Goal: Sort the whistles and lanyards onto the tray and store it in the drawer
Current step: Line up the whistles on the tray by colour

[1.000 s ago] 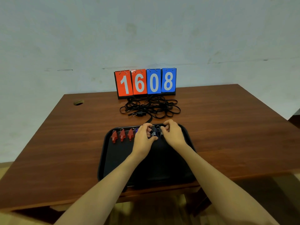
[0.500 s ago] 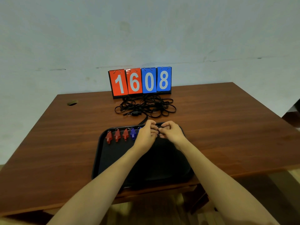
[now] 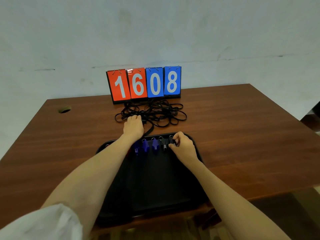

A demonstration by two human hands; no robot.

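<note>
**Head view, looking down over both forearms.** A black tray [image 3: 161, 184] lies on the brown worktop [image 3: 242, 135] and reaches its near edge. Along the tray's far rim runs a row of whistles, each with a small metal ring towards the rim. Three blue whistles [image 3: 145, 146] sit side by side, a black whistle [image 3: 164, 144] just to their right, and the last whistle [image 3: 173, 142], also dark, at the right end. Left of the blue ones the row is hidden by the left forearm, and a sliver of red shows at the forearm's edge.

- **Right hand [image 3: 184, 147]:** over the tray's far right corner, fingers curled, thumb and forefinger pinching the last whistle.
- **Left hand [image 3: 134, 126]:** beyond the tray's far rim, back uppermost, resting on the near left part of the lanyards [image 3: 159, 113]. Its fingertips are hidden among the cords, so whether it grasps one cannot be told.
- **Lanyards:** a tangled heap of black cords on the worktop, between the tray and a scoreboard [image 3: 143, 84]. One flat strap [image 3: 150, 131] runs from beside the left hand towards the tray's rim.
- **Scoreboard:** four flip cards, two red and two blue, reading 1608, upright at the worktop's far edge before a pale wall [image 3: 155, 32].
- **Other details:** a round hole [image 3: 64, 109] pierces the worktop at far left, and a white sleeve [image 3: 39, 222] covers the left upper arm at lower left
</note>
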